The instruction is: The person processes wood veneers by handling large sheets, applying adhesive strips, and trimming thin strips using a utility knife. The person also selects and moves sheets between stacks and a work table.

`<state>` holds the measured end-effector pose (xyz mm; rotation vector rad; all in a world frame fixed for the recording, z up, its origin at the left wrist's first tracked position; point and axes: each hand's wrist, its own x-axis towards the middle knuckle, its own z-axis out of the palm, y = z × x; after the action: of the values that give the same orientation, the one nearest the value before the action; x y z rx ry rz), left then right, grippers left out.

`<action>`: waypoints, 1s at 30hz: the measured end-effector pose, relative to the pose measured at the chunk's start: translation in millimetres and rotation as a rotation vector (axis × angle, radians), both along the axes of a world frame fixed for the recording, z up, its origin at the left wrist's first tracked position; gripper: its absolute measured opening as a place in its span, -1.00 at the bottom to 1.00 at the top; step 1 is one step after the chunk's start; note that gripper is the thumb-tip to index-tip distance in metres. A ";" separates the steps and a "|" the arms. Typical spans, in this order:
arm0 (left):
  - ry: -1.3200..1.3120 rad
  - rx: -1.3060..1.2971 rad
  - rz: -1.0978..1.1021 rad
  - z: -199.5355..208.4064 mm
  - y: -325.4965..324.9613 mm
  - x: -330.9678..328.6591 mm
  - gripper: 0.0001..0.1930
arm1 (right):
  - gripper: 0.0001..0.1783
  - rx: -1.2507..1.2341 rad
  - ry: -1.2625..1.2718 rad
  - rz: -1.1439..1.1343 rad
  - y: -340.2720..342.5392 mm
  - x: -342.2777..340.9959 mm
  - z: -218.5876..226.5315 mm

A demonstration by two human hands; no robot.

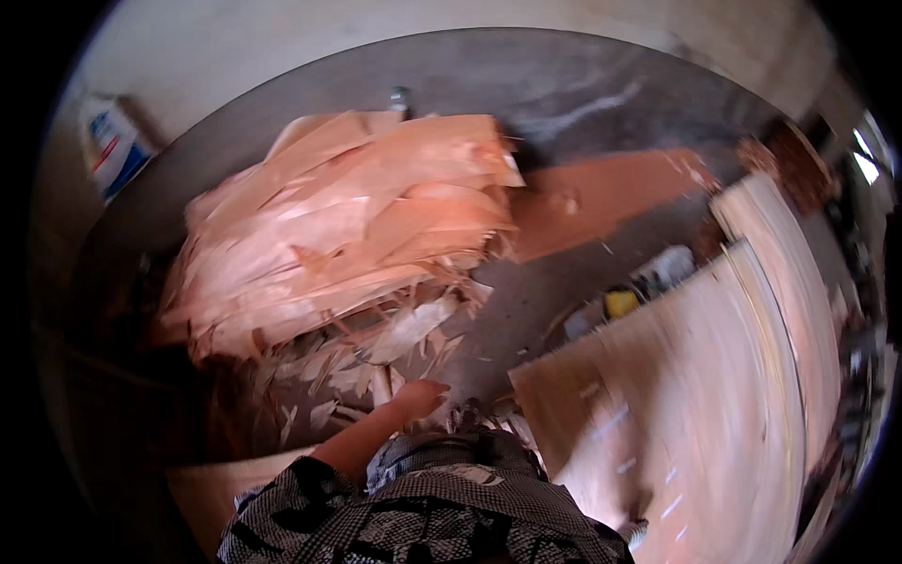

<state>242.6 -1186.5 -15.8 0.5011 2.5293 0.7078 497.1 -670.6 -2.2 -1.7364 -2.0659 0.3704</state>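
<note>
Beneath the pale, splintered veneer pile (348,226), one hand (418,397) reaches, grip unclear.

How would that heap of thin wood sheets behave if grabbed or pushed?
The sheet pile looks thin and wavy, so single sheets would probably flop and bend, and feel light for their size. Splintered scraps near the hand suggest they are brittle and may crack. The loose, uneven stacking hints that pushed layers would slide apart.

Warm dim light, heavy motion blur throughout, fisheye bending, black vignette at the rim.
</note>
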 end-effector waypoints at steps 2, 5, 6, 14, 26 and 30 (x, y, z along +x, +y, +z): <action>0.016 -0.033 0.109 -4.1 -31.8 -3.6 -0.65 | -0.73 0.033 -0.144 0.049 12.4 -41.8 6.0; 0.039 -0.036 0.270 -9.9 -67.3 -16.5 -0.67 | -0.75 0.018 -0.180 0.342 17.0 -123.1 16.7; 0.023 -0.027 0.298 -8.9 -76.7 -24.3 -0.67 | -0.77 0.015 -0.175 0.497 7.6 -162.6 20.2; -0.063 0.033 0.487 -12.1 -153.4 -118.5 -0.67 | -0.68 0.181 -0.117 1.308 -127.0 -385.5 -17.6; 0.328 -0.035 0.392 -25.6 -240.7 -245.5 -0.55 | -0.73 -0.665 -0.295 1.367 -387.8 -512.4 -4.7; 0.243 -0.097 0.429 -24.1 -241.9 -260.4 -0.50 | -0.73 -0.981 0.010 1.294 -414.4 -571.2 -38.2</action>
<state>-17.8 -1428.5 -39.8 0.0042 2.9226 0.7010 -74.1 -1085.1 -40.5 -0.3275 -2.9474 1.9581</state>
